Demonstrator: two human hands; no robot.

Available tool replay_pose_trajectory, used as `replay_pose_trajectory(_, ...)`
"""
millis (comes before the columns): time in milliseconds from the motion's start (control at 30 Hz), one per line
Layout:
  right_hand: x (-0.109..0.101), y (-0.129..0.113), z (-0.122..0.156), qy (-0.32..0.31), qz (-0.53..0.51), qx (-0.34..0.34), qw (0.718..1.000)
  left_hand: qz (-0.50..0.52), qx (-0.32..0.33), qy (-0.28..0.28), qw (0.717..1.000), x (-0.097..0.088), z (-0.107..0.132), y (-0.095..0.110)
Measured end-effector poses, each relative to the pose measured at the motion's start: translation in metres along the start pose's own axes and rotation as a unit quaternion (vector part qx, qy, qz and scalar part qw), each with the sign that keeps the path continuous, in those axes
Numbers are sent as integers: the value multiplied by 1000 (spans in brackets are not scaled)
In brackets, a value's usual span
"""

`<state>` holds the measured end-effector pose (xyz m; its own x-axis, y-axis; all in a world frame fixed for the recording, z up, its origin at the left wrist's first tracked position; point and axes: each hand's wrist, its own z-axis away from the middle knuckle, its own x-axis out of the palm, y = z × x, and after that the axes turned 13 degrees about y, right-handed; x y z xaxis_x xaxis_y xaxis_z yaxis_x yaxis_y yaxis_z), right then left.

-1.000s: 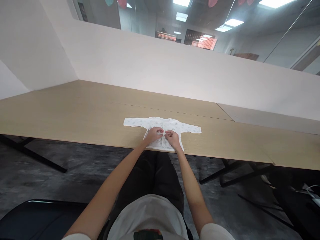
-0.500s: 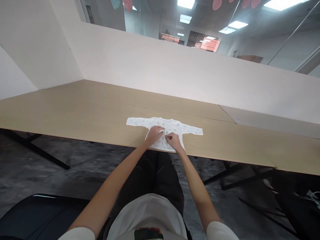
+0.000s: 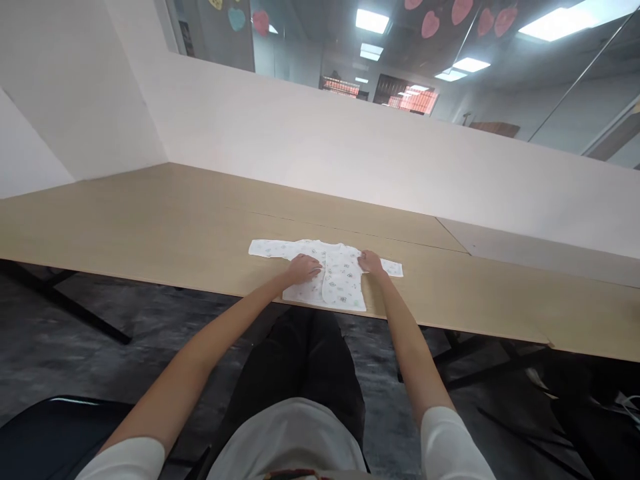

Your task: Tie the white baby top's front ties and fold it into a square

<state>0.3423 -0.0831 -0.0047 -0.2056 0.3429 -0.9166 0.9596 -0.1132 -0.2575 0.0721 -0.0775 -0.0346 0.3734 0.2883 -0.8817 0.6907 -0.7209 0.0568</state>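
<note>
A small white baby shirt (image 3: 343, 283) with a scattered print lies front up near the table's front edge, its sleeves spread to both sides. My left hand (image 3: 303, 269) rests on the left half of the front, fingers stretched toward the centre opening and lying on the cloth. At the shirt's right armpit, where the sleeve begins, my right hand (image 3: 370, 261) has its fingers closed on the fabric. That hand and wrist cover part of the right sleeve.
The wooden table (image 3: 150, 220) runs along a white wall (image 3: 300, 140) with a window above. A black chair (image 3: 60, 433) stands at lower left. Black table legs (image 3: 70, 303) show below the front edge.
My right hand has moved from the shirt's centre opening out to the right armpit. My left hand has shifted slightly left on the front. The right front panel now shows uncovered.
</note>
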Motion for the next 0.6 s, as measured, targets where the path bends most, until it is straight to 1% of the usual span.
replay_pose_trajectory(67,6,5,-3,-2,16,9,1000,-19,-45,5,999,-5,-2,-20)
replay_pose_trajectory(133,11,9,-4,-1,41,0,999,-36,-121,13,992,-9,0,-44)
replay_pose_trajectory(200,14,13,-6,2,72,-11,997,-52,-196,24,979,-11,6,-68)
replay_pose_trajectory(267,14,19,-9,-1,79,-10,997,-56,-233,36,970,-12,12,-89)
replay_pose_trajectory(333,12,26,-12,-11,61,9,998,-54,-245,24,968,-13,15,-104)
replay_pose_trajectory(367,10,30,-12,-18,51,19,998,-54,-247,6,967,-13,13,-108)
replay_pose_trajectory(433,6,36,-13,-26,41,28,998,-61,-247,-48,966,-16,6,-114)
replay_pose_trajectory(500,2,40,-13,-24,49,10,998,-65,-246,-107,961,-21,-6,-116)
replay_pose_trajectory(533,-1,42,-14,-20,60,-3,998,-65,-246,-125,959,-25,-13,-116)
replay_pose_trajectory(567,-5,42,-16,-6,73,-19,997,-63,-247,-129,958,-30,-20,-117)
replay_pose_trajectory(600,-11,42,-19,12,85,-33,996,-57,-249,-119,960,-35,-27,-118)
